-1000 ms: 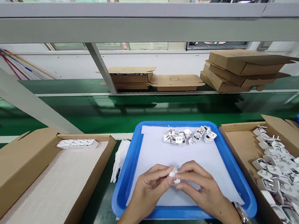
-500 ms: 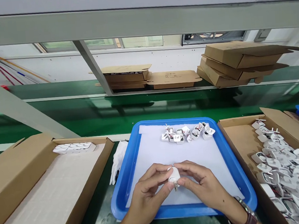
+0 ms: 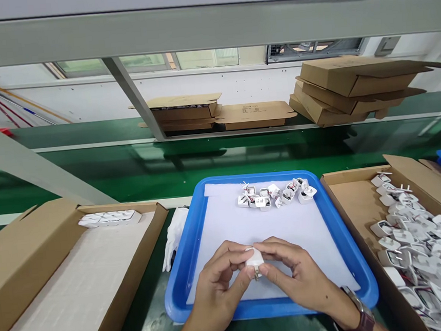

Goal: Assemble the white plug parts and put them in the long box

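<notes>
Between the fingertips of both hands is a small white plug adapter (image 3: 255,258), its metal prongs pointing down toward me. My left hand (image 3: 223,283) pinches its left side with thumb and fingers. From the other side, my right hand (image 3: 295,269) grips it the same way. Both hands are over the near part of a blue tray (image 3: 173,288) lined with white paper (image 3: 218,227). Several open white adapter housings (image 3: 264,202) with wires showing lie at the tray's far side. The undersides of the fingers are partly hidden.
At right, a cardboard box (image 3: 348,211) holds a heap of white adapter parts (image 3: 424,250). The left cardboard box (image 3: 126,277) has a row of white adapters (image 3: 110,218) at its far end. White gloves (image 3: 174,236) lie beside the tray. Stacked cartons (image 3: 352,87) stand behind.
The adapter has tilted slightly in my fingers, so its prongs look shorter. Both hands keep their hold, and the view has shifted a little.
</notes>
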A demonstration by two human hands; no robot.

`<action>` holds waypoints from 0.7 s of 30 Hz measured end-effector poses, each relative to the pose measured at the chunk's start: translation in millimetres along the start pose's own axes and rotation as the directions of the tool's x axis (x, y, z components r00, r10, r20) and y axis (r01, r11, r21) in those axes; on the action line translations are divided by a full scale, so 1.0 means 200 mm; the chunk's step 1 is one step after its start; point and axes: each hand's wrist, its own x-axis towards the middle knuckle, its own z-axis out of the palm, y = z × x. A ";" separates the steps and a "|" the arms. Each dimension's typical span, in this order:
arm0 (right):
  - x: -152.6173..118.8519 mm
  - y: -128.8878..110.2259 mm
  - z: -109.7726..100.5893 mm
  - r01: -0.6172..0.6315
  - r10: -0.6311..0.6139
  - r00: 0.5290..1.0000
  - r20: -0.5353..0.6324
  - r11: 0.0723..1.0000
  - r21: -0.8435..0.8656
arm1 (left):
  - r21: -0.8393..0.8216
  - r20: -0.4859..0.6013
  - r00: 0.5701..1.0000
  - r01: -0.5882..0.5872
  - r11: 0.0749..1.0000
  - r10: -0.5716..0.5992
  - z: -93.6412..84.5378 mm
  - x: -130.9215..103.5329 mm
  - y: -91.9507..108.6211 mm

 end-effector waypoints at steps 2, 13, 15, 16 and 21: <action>0.00 0.01 0.00 -0.022 0.022 1.000 0.010 0.997 0.071 | 0.000 0.009 1.000 0.006 1.000 -0.006 0.00 0.00 0.00; 0.01 0.00 -0.01 -0.101 0.104 0.993 -0.047 0.993 0.067 | 0.009 0.021 1.000 -0.003 1.000 0.002 0.02 0.00 -0.01; 0.01 0.01 -0.01 -0.097 0.101 0.993 -0.054 0.993 0.072 | -0.029 0.052 0.999 0.009 1.000 -0.008 0.02 0.01 -0.01; 0.01 0.01 -0.01 -0.097 0.102 0.993 -0.054 0.992 0.079 | -0.041 0.058 0.998 0.018 0.999 -0.015 0.02 0.01 -0.01; 0.01 0.00 -0.01 -0.132 0.137 0.990 -0.031 0.982 0.135 | -0.051 0.005 0.999 0.048 0.998 -0.047 0.03 -0.01 -0.03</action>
